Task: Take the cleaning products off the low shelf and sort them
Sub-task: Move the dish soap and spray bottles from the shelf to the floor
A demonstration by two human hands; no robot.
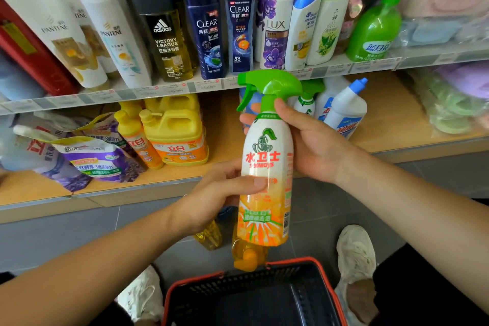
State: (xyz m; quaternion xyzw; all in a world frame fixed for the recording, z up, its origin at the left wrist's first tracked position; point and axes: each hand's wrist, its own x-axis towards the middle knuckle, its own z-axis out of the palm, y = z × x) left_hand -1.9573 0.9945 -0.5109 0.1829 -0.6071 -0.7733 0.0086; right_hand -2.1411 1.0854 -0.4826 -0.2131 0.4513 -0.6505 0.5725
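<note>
"Scanning from the left: soft purple-and-white refill pouches [90, 156] slump on the pale wooden low shelf [397, 124], then squat yellow plastic jugs [177, 137]. Where is the thing in hand?"

"Off the shelf, upright in the air in front of it. The left hand [219, 193] curls round the middle of the white-and-orange plastic spray bottle with the green trigger head [267, 156], thumb across the label. The right hand [317, 148] wraps its neck just under the trigger."

"How will it handle?"

"Probably stiff-walled, and fairly heavy if full. The glossy sleeve looks slick, so the narrow neck seems the surest hold, clear of the lever."

"What can't be made out?"

"The fill level, behind the sleeve. The bottle hides part of an amber bottle [246, 254] below it and a second green sprayer [307, 98] behind. Further right, white bottles with blue caps [346, 108] stand on the shelf, labels partly blocked by the right hand. The black mesh basket with the red rim [328, 280] is dark inside and cut off by the frame."
</note>
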